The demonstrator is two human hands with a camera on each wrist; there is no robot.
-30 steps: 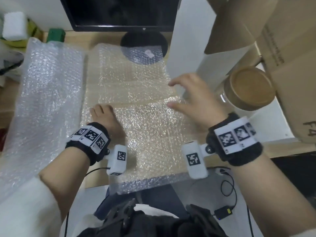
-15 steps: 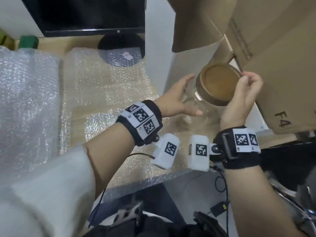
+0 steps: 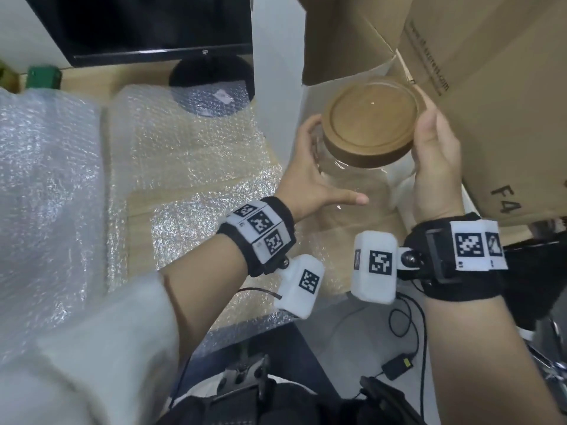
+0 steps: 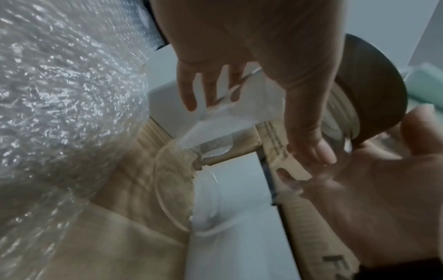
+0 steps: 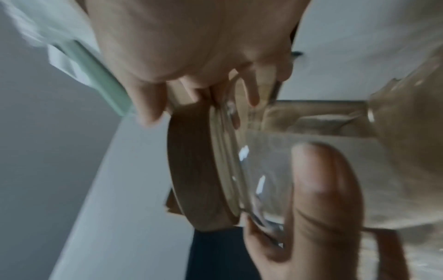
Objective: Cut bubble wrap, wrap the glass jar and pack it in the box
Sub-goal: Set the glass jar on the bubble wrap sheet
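A clear glass jar [image 3: 352, 182] with a round wooden lid [image 3: 371, 121] is held between both hands, just right of the desk and in front of the cardboard box [image 3: 497, 96]. My left hand [image 3: 306, 176] grips its left side, fingers curled behind the glass and thumb lying across the front. My right hand [image 3: 435, 154] grips the right side at the lid's rim. In the left wrist view the left fingers [image 4: 189, 91] show through the glass below the lid [image 4: 374, 91]. The right wrist view shows the lid [image 5: 191, 170] edge-on. A cut bubble wrap sheet [image 3: 190, 167] lies flat on the desk.
A big roll of bubble wrap [image 3: 46, 210] fills the left of the desk. At the back stand a monitor [image 3: 147, 23] with a round base [image 3: 211, 84] and a green object [image 3: 43, 76]. Cables and an adapter [image 3: 399, 366] lie on the floor below.
Both hands left the bubble wrap sheet, reached right and took hold of the jar beside the box. The jar now looks raised and nearer to me.
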